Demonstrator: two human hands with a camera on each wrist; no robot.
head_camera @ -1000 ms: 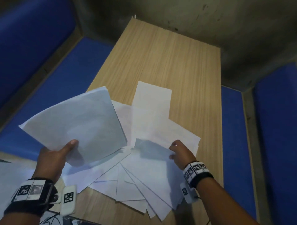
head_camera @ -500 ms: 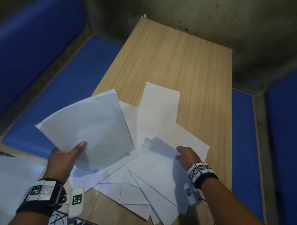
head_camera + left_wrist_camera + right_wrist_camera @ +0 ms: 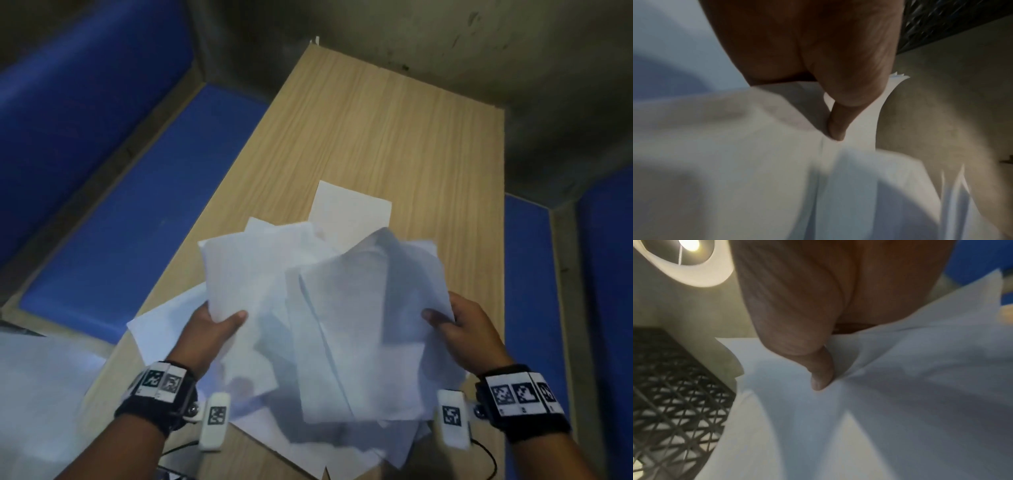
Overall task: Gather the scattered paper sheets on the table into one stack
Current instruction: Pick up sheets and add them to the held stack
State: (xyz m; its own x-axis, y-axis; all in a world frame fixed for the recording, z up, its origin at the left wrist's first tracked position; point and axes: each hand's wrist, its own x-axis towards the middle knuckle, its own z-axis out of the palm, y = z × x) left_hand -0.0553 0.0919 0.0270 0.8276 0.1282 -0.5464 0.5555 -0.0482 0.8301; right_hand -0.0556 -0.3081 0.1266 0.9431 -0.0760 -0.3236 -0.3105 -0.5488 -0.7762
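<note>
**Head view: sheets half gathered, both hands lifting bundles**

Nearest, a few sheets lie loose on the desk. Above them the left hand pinches one bundle and the right hand another, now brought together instead of apart. One far sheet awaits.

I see a booth-like seating nook: wooden table, blue padded benches, rough concrete wall.
</note>
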